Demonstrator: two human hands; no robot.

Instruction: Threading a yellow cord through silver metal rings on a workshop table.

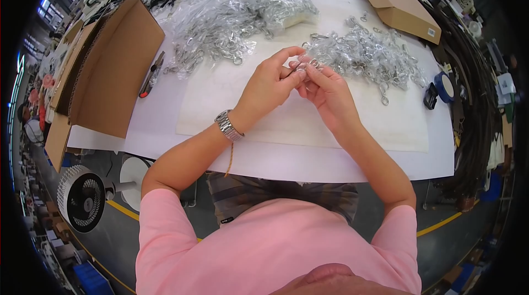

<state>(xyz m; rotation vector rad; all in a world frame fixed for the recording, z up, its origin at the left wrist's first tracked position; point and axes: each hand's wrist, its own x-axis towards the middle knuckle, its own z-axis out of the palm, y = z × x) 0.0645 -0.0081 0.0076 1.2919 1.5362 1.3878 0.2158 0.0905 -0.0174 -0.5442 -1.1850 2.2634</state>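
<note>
My left hand (271, 83) and my right hand (326, 90) meet above the middle of the white table (165, 135). Together they pinch a small metal ring clip (306, 65) between the fingertips. A metal watch sits on my left wrist. Just beyond my right hand lies a loose pile of the same metal clips (370, 55). Clear plastic bags with more clips (220, 22) are heaped to the far left of my hands.
An open cardboard box (107, 69) stands at the table's left edge, with a red-handled cutter (150, 77) beside it. A flat cardboard box (399, 6) lies at the far right, a blue tape roll (443, 87) near the right edge. A white fan (82, 198) stands on the floor.
</note>
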